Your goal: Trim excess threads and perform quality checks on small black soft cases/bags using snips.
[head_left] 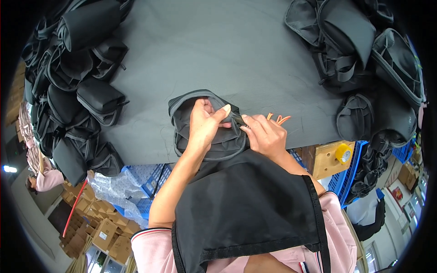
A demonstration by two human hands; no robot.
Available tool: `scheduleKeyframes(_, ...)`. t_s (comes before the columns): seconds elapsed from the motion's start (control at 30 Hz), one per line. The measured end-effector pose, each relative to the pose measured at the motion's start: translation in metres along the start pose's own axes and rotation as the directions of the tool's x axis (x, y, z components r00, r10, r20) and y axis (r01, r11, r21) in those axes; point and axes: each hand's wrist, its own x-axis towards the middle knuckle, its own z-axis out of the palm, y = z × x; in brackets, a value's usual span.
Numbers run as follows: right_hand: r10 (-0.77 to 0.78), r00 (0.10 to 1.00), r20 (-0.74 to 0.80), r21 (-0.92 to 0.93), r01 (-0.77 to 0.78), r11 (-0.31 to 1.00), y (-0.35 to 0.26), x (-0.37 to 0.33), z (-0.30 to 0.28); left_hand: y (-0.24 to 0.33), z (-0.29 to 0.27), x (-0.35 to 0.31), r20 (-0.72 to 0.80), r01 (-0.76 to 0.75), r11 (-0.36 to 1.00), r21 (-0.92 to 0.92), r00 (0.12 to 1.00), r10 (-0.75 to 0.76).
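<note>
An unzipped black fabric pouch [186,113] with grey-piped edges lies near the table's front edge, its mouth facing up. My left hand [205,120] reaches into the opening, with fingers curled and thumb pressed on the pouch's right rim. At that same rim my right hand [264,133] is closed, thumb and forefinger pinching a dark bit of the edge. Thin orange loops [280,119] stick out behind the right fingers; whether they are cord or a small tool's handle I cannot tell.
Black pouches are heaped at the left [75,68] and the right [346,27] of the grey tabletop [214,45]. Below the right front edge are a wooden block [325,161], a yellow tape roll [343,154] and blue crates [339,179]. Bubble wrap [116,189] and cartons [107,232] lie lower left.
</note>
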Motion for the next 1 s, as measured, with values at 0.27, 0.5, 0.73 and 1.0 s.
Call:
scheduleKeyframes(0.27,-0.057,0.998,-0.025,-0.048,0.056,0.997,-0.001,0.003,-0.003,0.0,0.001,0.001,-0.007,0.013,1.0,0.011,1.0,-0.013)
scheduleKeyframes(0.5,0.274,0.961,0.042,0.252,-0.276,0.928,0.0,0.003,-0.005,-0.001,-0.002,0.004,-0.024,-0.011,0.997,0.073,1.0,0.012)
scheduleKeyframes(0.73,0.544,0.736,0.403,0.744,-0.61,0.273,0.015,-0.005,0.019,0.012,-0.004,-0.016,0.258,-0.362,0.422,0.831,0.924,0.284)
scheduleKeyframes(1.0,0.573,0.705,0.418,0.493,-0.706,0.509,0.02,-0.003,0.018,-0.014,0.008,-0.011,0.403,-0.448,0.05,0.893,0.843,0.357)
